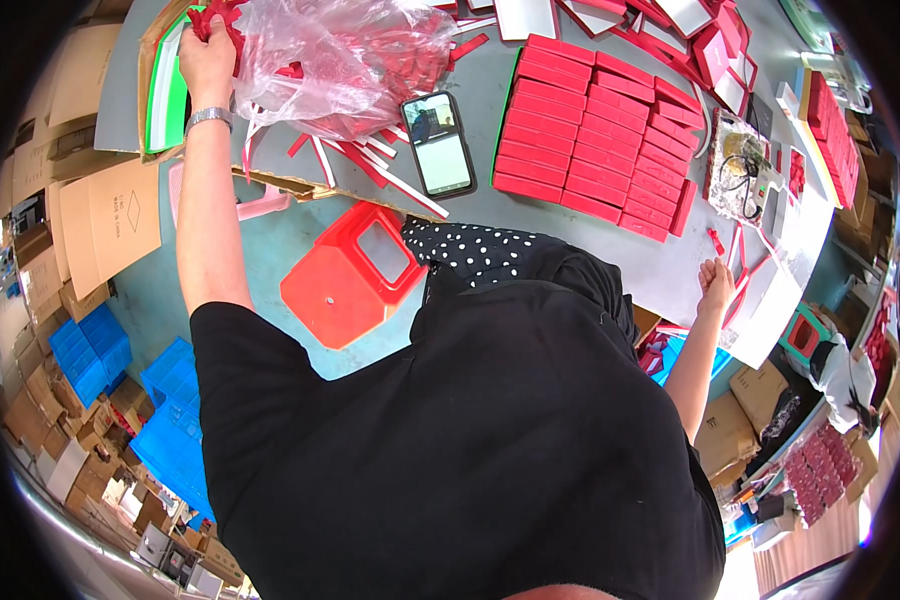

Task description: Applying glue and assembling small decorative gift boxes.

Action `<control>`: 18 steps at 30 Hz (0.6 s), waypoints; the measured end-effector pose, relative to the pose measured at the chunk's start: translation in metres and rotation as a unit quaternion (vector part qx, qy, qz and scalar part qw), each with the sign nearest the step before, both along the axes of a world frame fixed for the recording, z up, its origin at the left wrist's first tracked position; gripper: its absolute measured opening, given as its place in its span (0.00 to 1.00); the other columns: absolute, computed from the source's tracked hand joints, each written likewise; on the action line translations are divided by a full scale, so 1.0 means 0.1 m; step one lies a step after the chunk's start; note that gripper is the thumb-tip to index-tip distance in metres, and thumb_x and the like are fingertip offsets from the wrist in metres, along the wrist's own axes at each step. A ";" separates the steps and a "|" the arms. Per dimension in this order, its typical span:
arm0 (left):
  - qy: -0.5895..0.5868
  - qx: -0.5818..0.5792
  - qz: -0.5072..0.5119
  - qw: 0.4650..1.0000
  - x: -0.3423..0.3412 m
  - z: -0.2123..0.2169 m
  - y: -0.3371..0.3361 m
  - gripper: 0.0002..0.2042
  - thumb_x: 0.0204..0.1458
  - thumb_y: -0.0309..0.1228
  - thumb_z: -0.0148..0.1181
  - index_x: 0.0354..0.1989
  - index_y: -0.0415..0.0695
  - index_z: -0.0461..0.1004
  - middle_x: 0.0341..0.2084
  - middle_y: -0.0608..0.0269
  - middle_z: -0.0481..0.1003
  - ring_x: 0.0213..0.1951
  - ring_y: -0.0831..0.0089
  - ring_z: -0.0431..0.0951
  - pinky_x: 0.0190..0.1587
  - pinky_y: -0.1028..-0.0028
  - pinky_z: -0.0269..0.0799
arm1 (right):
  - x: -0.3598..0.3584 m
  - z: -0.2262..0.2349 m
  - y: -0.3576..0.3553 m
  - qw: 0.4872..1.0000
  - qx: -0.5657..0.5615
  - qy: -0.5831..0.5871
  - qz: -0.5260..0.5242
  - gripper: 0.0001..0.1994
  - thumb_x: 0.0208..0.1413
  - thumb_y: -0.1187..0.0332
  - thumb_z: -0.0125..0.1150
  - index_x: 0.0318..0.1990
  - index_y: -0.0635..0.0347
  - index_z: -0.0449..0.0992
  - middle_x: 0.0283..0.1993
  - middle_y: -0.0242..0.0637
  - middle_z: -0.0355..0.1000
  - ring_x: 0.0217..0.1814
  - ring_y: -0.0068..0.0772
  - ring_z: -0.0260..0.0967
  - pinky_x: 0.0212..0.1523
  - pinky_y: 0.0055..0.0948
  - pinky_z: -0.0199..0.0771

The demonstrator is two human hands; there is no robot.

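Note:
At the far left of the table, my left hand (208,60) is closed on a bunch of red ribbon pieces (220,20), above a green-edged box (170,95). Beside it lies a clear plastic bag (320,60) with red pieces inside. My right hand (715,285) is at the table's right edge, fingers curled; what they hold, if anything, I cannot make out. Just beyond it lies a small red bow (716,240). Red and white ribbon strips (745,275) run beside that hand.
Red boxes (590,130) stand in rows mid-table, with a phone (437,145) to their left. Open red and white boxes (710,50) lie behind. A wired device (750,175) sits at the right. An orange-red stool (345,285) and blue crates (175,430) are on the floor.

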State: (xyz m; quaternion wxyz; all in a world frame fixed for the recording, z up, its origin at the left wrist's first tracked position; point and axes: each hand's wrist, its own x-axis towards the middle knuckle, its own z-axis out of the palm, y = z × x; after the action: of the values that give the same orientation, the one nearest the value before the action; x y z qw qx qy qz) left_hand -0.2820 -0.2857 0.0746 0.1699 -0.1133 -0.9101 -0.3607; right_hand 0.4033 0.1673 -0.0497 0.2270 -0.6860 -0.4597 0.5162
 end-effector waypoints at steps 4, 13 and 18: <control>0.039 0.059 -0.001 0.998 -0.07 0.06 -0.03 0.16 0.51 0.40 0.57 0.35 0.37 0.73 0.32 0.49 0.77 0.37 0.56 0.77 0.42 0.65 0.69 | -0.06 -0.01 -0.02 1.000 -0.003 0.007 -0.003 0.11 0.56 0.64 0.57 0.43 0.61 0.73 0.33 0.36 0.75 0.32 0.25 0.74 0.30 0.19 0.74; -0.029 0.200 0.007 0.979 -0.22 0.11 -0.12 0.13 0.51 0.34 0.58 0.35 0.34 0.73 0.31 0.55 0.77 0.33 0.70 0.75 0.39 0.70 0.70 | 0.06 -0.12 0.01 1.000 -0.011 0.024 0.001 0.12 0.55 0.64 0.58 0.44 0.60 0.73 0.34 0.35 0.75 0.33 0.24 0.73 0.32 0.18 0.74; -0.120 0.324 0.021 0.938 -0.02 0.37 0.02 0.11 0.54 0.29 0.54 0.42 0.35 0.71 0.35 0.56 0.75 0.33 0.71 0.76 0.36 0.71 0.73 | 0.17 -0.24 0.03 0.999 -0.021 0.030 0.001 0.12 0.55 0.63 0.58 0.43 0.59 0.73 0.34 0.33 0.75 0.34 0.23 0.74 0.32 0.18 0.75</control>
State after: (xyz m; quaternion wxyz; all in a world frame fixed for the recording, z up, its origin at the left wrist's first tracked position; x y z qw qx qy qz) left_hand -0.2836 -0.2841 0.1113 0.0944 0.0109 -0.7600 -0.6429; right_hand 0.4204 0.1707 -0.0739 0.2256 -0.6747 -0.4423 0.5461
